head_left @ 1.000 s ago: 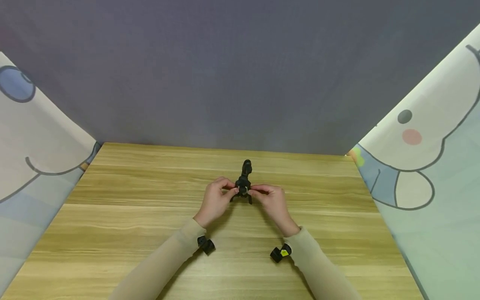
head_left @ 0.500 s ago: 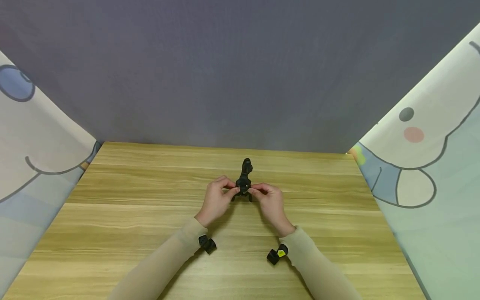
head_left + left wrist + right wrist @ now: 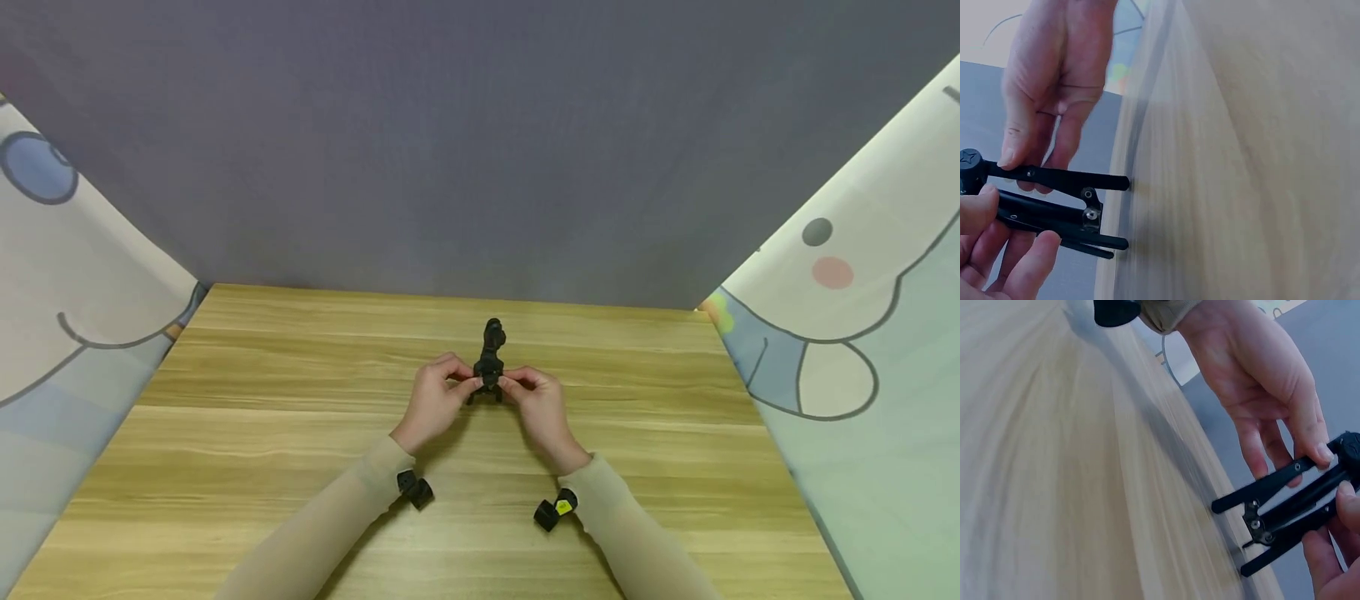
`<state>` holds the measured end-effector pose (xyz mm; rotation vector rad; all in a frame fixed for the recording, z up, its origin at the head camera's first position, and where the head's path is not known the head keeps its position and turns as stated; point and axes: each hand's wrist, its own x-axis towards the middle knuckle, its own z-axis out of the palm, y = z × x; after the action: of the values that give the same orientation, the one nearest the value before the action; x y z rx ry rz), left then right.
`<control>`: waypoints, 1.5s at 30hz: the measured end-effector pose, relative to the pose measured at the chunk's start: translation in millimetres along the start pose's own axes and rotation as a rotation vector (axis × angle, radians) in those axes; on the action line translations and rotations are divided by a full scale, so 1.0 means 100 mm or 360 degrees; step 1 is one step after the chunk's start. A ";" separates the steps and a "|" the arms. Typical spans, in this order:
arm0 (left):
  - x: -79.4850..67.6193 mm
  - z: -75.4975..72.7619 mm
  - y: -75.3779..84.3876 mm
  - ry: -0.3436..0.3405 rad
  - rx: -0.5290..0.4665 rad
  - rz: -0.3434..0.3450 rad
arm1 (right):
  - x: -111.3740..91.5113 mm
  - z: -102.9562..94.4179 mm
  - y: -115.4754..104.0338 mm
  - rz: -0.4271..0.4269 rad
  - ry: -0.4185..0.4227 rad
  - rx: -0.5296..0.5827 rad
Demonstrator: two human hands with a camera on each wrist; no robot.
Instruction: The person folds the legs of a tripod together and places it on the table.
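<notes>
A black mini tripod (image 3: 491, 343) stands upright between both hands over the wooden table, with its head at the far end in the head view. My left hand (image 3: 433, 402) pinches one leg between thumb and fingers. Opposite it, my right hand (image 3: 545, 410) pinches another leg (image 3: 1079, 179). The wrist views show the legs partly folded in toward the centre column (image 3: 1041, 206), joined to it by small hinged braces (image 3: 1255, 519). Leg tips point down close to the tabletop.
The wood-grained table (image 3: 300, 483) spreads around both arms. Behind it rises a dark grey partition (image 3: 450, 150), with cartoon-printed cloth (image 3: 847, 292) at either side. Each sleeve cuff carries a small black wrist camera (image 3: 415, 489).
The tripod's legs have drawn slightly closer together, with both hands keeping their pinch on them. The right wrist has shifted a little to the left.
</notes>
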<state>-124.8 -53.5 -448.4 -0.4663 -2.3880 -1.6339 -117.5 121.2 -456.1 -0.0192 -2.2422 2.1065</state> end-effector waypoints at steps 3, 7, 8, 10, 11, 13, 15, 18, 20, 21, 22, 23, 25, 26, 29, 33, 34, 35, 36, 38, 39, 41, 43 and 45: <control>0.00 -0.01 0.02 -0.0005 0.0001 -0.0019 | 0.00 -0.03 -0.07 0.0050 -0.0085 0.0055; 0.01 0.00 0.03 -0.0038 0.0002 -0.0035 | -0.02 -0.12 -0.11 0.0034 -0.0168 -0.0018; 0.02 -0.01 0.03 -0.0050 0.0004 -0.0040 | -0.02 -0.13 -0.11 0.0020 -0.0185 -0.0043; 0.03 -0.01 0.02 -0.0068 0.0013 -0.0043 | -0.04 -0.15 -0.15 0.0011 -0.0220 -0.0074; 0.03 -0.02 0.02 -0.0072 0.0014 -0.0040 | -0.05 -0.15 -0.19 0.0006 -0.0240 -0.0078; 0.03 -0.03 0.02 -0.0075 0.0013 -0.0037 | -0.07 -0.16 -0.23 0.0011 -0.0263 -0.0072; 0.04 -0.03 0.02 -0.0071 0.0012 -0.0016 | -0.06 -0.17 -0.19 0.0028 -0.0269 -0.0043; 0.06 -0.06 0.02 -0.0088 0.0020 0.0026 | -0.04 -0.19 -0.11 0.0038 -0.0254 0.0001; 0.08 -0.07 0.00 -0.0112 0.0034 0.0057 | -0.03 -0.21 -0.07 0.0020 -0.0239 0.0009; 0.09 -0.08 -0.01 -0.0130 0.0039 0.0065 | -0.04 -0.22 -0.06 0.0001 -0.0235 0.0012; 0.11 -0.09 -0.02 -0.0152 0.0045 0.0069 | -0.04 -0.23 -0.05 -0.0017 -0.0231 0.0020; 0.13 -0.10 -0.03 -0.0173 0.0047 0.0078 | -0.05 -0.24 -0.05 -0.0031 -0.0229 0.0044; 0.16 -0.12 -0.06 -0.0217 0.0045 0.0071 | -0.06 -0.25 -0.06 -0.0050 -0.0229 0.0086; 0.17 -0.13 -0.08 -0.0230 0.0049 0.0062 | -0.06 -0.26 -0.06 -0.0058 -0.0235 0.0109; 0.19 -0.14 -0.10 -0.0231 0.0046 0.0015 | -0.07 -0.28 -0.07 -0.0066 -0.0259 0.0150; 0.13 -0.11 -0.08 -0.0155 0.0089 -0.0080 | -0.07 -0.31 -0.07 -0.0053 -0.0269 0.0163; 0.11 -0.10 -0.06 -0.0131 0.0114 -0.0095 | -0.07 -0.32 -0.07 -0.0052 -0.0265 0.0165; 0.08 -0.09 -0.04 -0.0108 0.0142 -0.0105 | -0.07 -0.32 -0.07 -0.0049 -0.0254 0.0165; 0.06 -0.08 -0.02 -0.0085 0.0173 -0.0110 | -0.07 -0.33 -0.07 -0.0052 -0.0244 0.0158; 0.02 -0.05 0.02 -0.0045 0.0230 -0.0109 | -0.07 -0.35 -0.07 -0.0060 -0.0225 0.0133; 0.00 -0.03 0.05 -0.0024 0.0253 -0.0107 | -0.06 -0.36 -0.07 -0.0067 -0.0216 0.0119; -0.03 0.00 0.08 0.0014 0.0292 -0.0114 | -0.05 -0.37 -0.06 -0.0082 -0.0211 0.0101; -0.05 0.02 0.11 0.0047 0.0348 -0.0117 | -0.05 -0.38 -0.05 -0.0106 -0.0220 0.0099; -0.05 0.05 0.12 0.0083 0.0411 -0.0122 | -0.04 -0.37 -0.04 -0.0123 -0.0220 0.0108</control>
<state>-115.2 -45.5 -441.2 -0.2850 -2.5571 -1.3208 -111.1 158.0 -449.8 0.2194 -2.2023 2.2047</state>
